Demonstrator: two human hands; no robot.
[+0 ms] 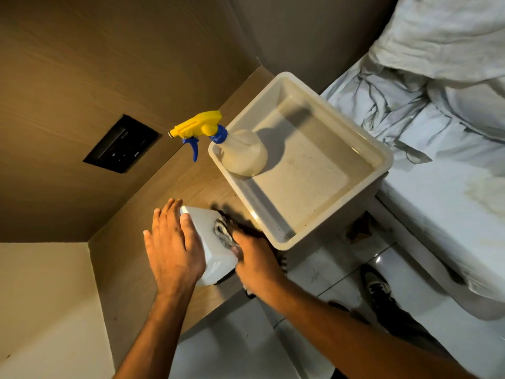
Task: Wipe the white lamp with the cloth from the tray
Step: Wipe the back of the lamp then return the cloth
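Lamp (210,242) on worktop (153,258), between left grip (175,247) and right grip (254,258); cloth (224,233) under right grip, against lamp. Tray (382,157) beyond right grip; spray bottle (240,151) inside it. Bed (451,173) right of tray.

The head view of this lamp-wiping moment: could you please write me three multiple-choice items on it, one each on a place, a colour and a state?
1. Where does the spray bottle stand?
A. In a corner of the tray
B. On the bed
C. On the floor

2. What colour is its trigger head?
A. Red
B. Yellow, with a blue trigger
C. Green

3. What is the right hand doing?
A. Resting empty on the bed
B. Holding the bottle
C. Pressing the cloth against the lamp

Answers: 1 A, its base sits inside the tray's rim. 2 B, the nozzle part is yellow. 3 C, the cloth sits between that hand and the lamp, while the left hand steadies it.
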